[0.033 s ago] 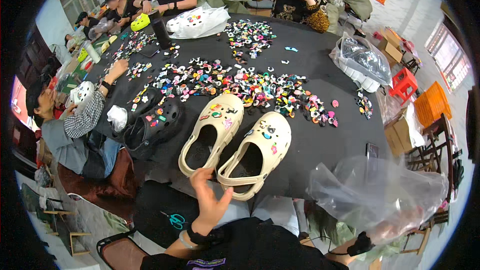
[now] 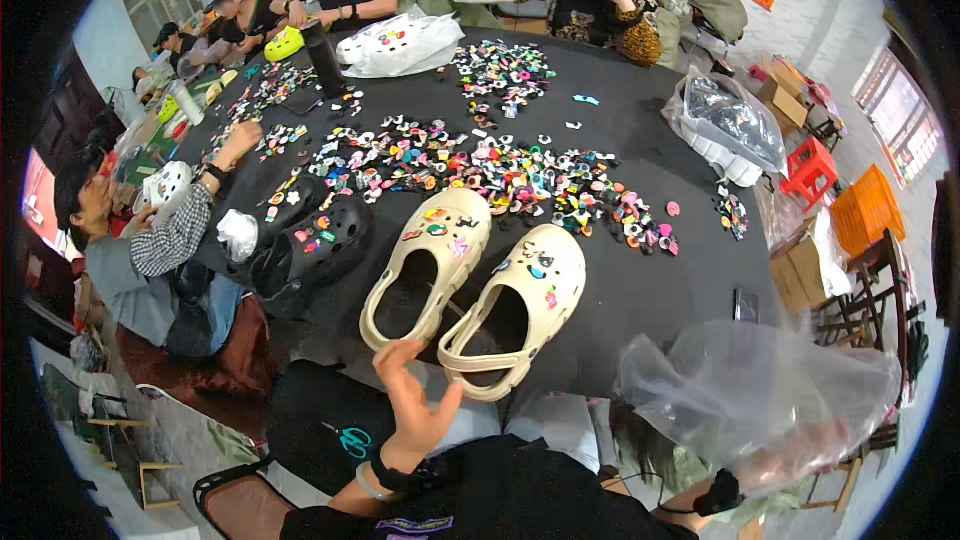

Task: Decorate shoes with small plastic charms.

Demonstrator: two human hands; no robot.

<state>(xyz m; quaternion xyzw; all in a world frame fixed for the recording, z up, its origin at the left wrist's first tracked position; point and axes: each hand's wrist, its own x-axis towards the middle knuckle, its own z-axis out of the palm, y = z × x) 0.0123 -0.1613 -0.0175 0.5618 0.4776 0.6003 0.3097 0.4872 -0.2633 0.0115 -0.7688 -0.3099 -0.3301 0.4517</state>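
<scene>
Cream clogs before me, left fingers spread at their heels

My left hand point(image 2: 415, 410) is open, thumb held apart from the fingers, just behind the heels of two cream clogs; I cannot tell whether a fingertip touches a strap. The left cream clog point(image 2: 440, 240) and the right cream clog point(image 2: 550, 285) sit side by side at the near edge of the black table point(image 2: 640, 310), toes pointing to the far side, colourful charms on their uppers. My right hand point(image 2: 790, 465) is at the near right, behind a crumpled clear plastic bag point(image 2: 750, 390); the film blurs my fingers, so I cannot tell how tightly they close. A dark phone point(image 2: 746, 305) lies just beyond the bag.

Beyond the toes spreads a long heap of mixed charms point(image 2: 500, 175). To the left stand black clogs point(image 2: 320, 240) with charms of their own, and past them a co-worker in checked sleeves point(image 2: 175, 240) reaches toward more charms. Teal-handled scissors point(image 2: 353, 442) lie at my near left, and a red stool point(image 2: 808, 170) stands at the far right.
</scene>
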